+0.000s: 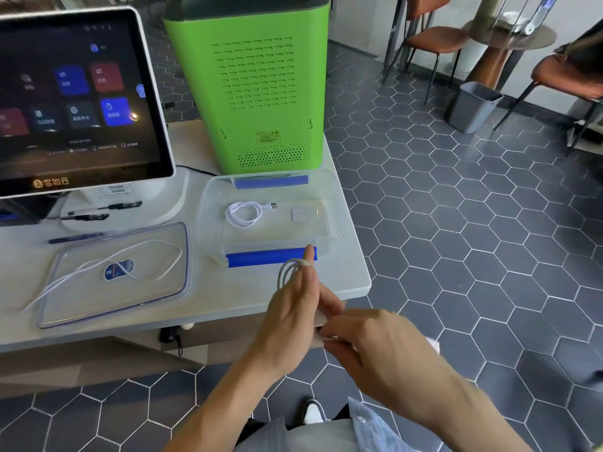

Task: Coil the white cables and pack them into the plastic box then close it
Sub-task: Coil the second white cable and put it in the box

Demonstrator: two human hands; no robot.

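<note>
Grey hexagon floor tiles surround a white table (202,288) where a person coils a thin white cable (287,272) around the left hand (290,308), its fingers closed on the loops. The right hand (375,340) pinches the cable's tail; its plug is hidden. Light and limp, the cord looks best held at the loops. One coiled cable (243,213) lies in the open plastic box (331,234); another, loose cable (98,265) sprawls across the lid (65,308).

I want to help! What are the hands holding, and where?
A white cable: left hand has its loops wound around the fingers, right hand pinches its loose end.
</note>
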